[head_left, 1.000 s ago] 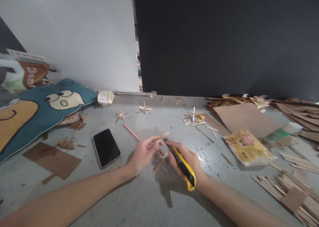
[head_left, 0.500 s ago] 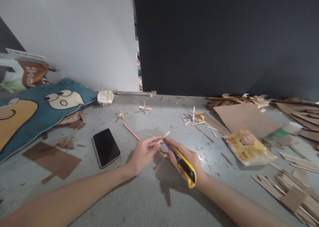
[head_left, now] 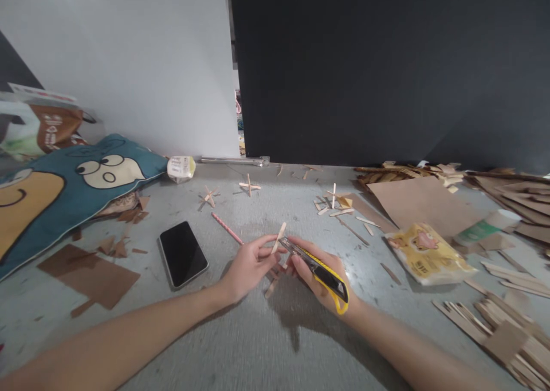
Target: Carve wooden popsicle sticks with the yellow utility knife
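My left hand point(head_left: 248, 266) pinches a small wooden stick point(head_left: 279, 236) between thumb and fingers, its free end tilted up and to the right. My right hand point(head_left: 318, 273) grips a yellow and black utility knife point(head_left: 320, 270), whose tip meets the stick just below the left fingertips. Another short stick piece point(head_left: 270, 288) lies on the grey floor point(head_left: 258, 345) under both hands. A pink striped pencil point(head_left: 227, 228) lies just left of my left hand.
A black phone point(head_left: 183, 253) lies to the left, with brown card pieces point(head_left: 88, 275) and a blue cartoon cushion point(head_left: 64, 190) beyond. Crossed stick pieces point(head_left: 250, 186) sit further back. At right are a yellow packet point(head_left: 427, 253), a cardboard sheet point(head_left: 423, 205) and stacked card strips point(head_left: 502, 334).
The stick in my left hand has swung to a steeper, more upright angle. My right hand has turned the knife flatter, with its rear end moved right.
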`<action>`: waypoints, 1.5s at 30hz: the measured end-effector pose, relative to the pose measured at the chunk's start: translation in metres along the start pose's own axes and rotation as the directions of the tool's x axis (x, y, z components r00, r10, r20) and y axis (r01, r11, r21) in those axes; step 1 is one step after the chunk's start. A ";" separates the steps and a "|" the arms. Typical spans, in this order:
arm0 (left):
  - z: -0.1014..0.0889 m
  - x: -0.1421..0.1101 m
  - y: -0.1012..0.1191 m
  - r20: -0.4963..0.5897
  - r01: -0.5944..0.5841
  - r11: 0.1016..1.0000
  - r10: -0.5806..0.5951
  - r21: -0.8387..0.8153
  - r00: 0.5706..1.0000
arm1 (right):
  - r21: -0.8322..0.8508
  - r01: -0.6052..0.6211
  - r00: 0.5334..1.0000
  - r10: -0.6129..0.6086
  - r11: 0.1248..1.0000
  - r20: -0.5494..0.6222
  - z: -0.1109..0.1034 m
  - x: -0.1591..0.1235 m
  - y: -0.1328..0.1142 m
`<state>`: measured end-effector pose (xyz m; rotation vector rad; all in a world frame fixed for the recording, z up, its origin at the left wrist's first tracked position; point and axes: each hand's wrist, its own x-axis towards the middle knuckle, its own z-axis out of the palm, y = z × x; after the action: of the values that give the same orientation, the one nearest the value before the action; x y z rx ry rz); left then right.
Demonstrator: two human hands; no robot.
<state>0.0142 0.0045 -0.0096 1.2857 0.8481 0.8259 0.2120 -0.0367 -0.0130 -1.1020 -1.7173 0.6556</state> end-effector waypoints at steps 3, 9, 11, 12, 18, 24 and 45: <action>0.001 -0.001 0.002 0.008 -0.009 1.000 0.009 -0.002 1.000 | -0.046 0.018 1.000 -0.018 0.999 -0.004 -0.001 0.001 -0.002; 0.003 -0.002 0.007 0.010 -0.028 0.999 0.028 0.015 1.000 | -0.090 0.116 0.993 -0.115 0.989 0.021 -0.001 0.001 -0.006; 0.003 -0.002 0.007 0.009 -0.032 0.999 0.032 0.018 0.999 | -0.104 0.146 0.989 -0.146 0.984 0.006 0.000 0.000 -0.006; 0.003 -0.002 0.006 0.008 -0.033 0.999 0.032 0.019 0.999 | -0.113 0.154 0.988 -0.155 0.982 -0.003 0.001 0.000 -0.005; 0.002 -0.001 0.005 0.002 -0.038 0.999 0.038 0.030 0.999 | -0.130 0.170 0.985 -0.171 0.977 0.004 0.003 -0.001 -0.002; 0.003 -0.002 0.004 0.006 -0.055 0.998 0.055 0.044 0.998 | -0.130 0.193 0.981 -0.195 0.972 -0.002 0.006 -0.002 -0.001; 0.001 0.001 -0.002 0.014 -0.065 0.992 0.064 0.112 0.998 | 0.011 -0.016 1.000 0.016 1.000 0.005 0.001 0.002 -0.006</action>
<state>0.0159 0.0048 -0.0117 1.4220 0.8588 0.8317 0.2087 -0.0379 -0.0079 -1.1085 -1.7089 0.6775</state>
